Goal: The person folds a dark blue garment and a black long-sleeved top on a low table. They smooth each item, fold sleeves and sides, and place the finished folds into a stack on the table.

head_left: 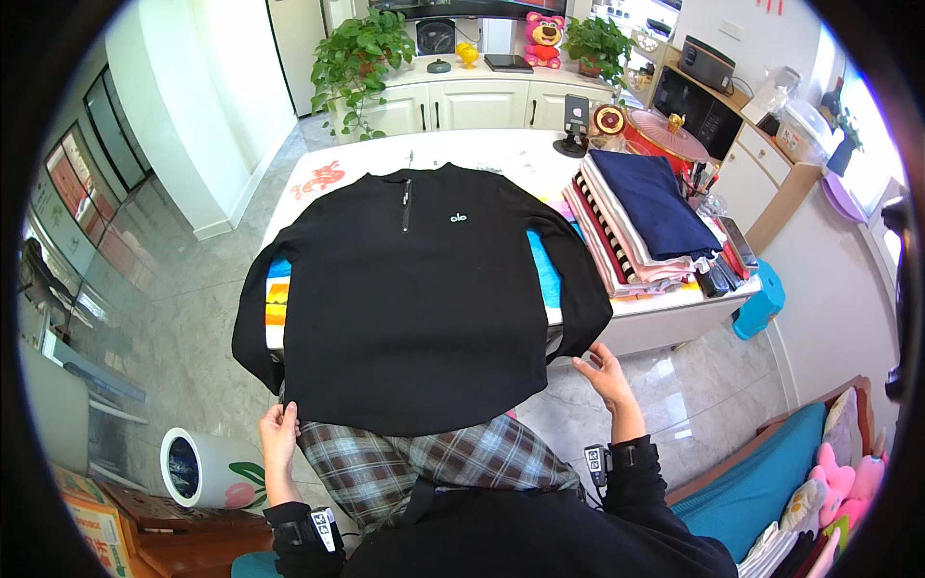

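Observation:
A black long-sleeved quarter-zip top lies spread front side up over the white table, its collar at the far side and its hem over my lap. Its zip and a small white logo are visible. My left hand pinches the hem's left corner between thumb and fingers. Beside the right sleeve's cuff end, my right hand has its fingers apart and appears to hold nothing. Plaid trousers show below the hem. A stack of folded clothes, navy on top, rests at the table's right.
A phone stand, a red lidded dish, a pen holder and a phone crowd the table's right end. A blue stool stands beyond it. A white bin is at my left, and a teal-covered seat at my right.

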Demonstrator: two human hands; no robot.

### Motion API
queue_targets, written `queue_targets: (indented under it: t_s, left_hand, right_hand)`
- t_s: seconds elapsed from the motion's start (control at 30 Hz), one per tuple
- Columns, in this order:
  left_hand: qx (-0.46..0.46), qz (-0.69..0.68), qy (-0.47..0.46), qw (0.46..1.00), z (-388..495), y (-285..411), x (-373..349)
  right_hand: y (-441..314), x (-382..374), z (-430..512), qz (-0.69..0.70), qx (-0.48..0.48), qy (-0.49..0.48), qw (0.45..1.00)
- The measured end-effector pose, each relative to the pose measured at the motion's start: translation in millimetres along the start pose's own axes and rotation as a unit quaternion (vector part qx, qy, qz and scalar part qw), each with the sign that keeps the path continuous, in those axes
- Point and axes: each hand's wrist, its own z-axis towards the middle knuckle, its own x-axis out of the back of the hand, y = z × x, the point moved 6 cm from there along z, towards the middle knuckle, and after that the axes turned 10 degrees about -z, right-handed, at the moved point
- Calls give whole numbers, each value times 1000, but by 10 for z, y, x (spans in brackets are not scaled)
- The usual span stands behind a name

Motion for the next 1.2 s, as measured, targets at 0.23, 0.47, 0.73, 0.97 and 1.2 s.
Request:
queue_targets:
  t_s: [0.23,0.47,0.73,0.97,1.2]
  left_hand:
    - [-15,0,4,1000,-21,43,14]
    - [-37,9,29,999,63,-58,-39]
    - [-84,2,59,995,61,-123,-52]
    - [-91,-30,50,994,102,-200,-58]
    - [-91,-16,51,994,100,-187,-45]
  right_hand:
    - [-750,396,-170,143,43,-3,989]
    - [-2416,1514,354,-173,278,98,940]
    - [-3056,2611,1332,-433,220,144,862]
    - [-2660,3013,1748,-555,131,313,760]
    - [-2210,3188,1823,-210,4,252,945]
